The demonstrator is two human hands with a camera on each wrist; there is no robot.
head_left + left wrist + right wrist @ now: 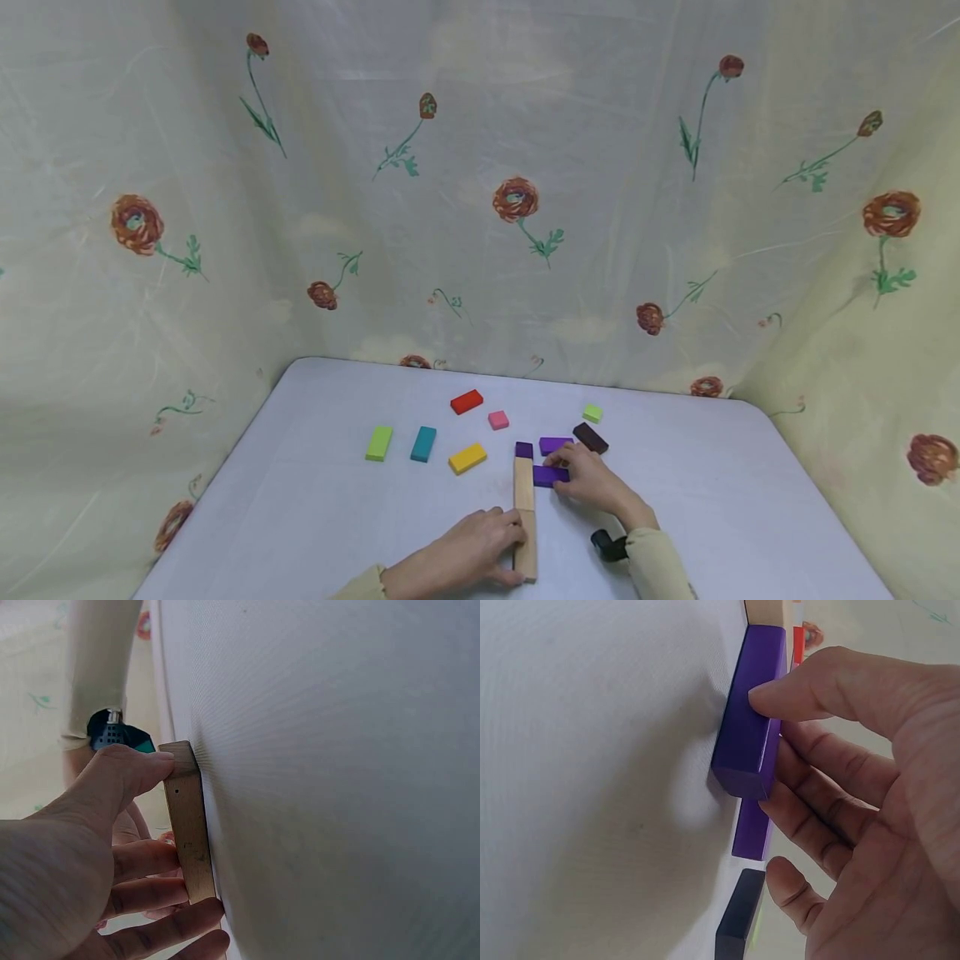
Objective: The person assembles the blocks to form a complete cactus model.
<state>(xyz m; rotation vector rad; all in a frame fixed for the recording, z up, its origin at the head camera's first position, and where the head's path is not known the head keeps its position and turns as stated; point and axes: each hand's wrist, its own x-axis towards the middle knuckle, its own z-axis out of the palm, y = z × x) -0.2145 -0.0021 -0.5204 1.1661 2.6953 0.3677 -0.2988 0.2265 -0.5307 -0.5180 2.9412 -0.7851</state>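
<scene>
Here, right fingers pinch a smooth purple block; left fingers grip an oblong wooden block.

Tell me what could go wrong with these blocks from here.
The purple block in the right hand has its end right by the side of the far wooden block; pushing too hard might knock the row crooked, since the left hand holds only the near wooden block. The right hand's fingers are also close to the second purple block, so they could nudge it.
</scene>
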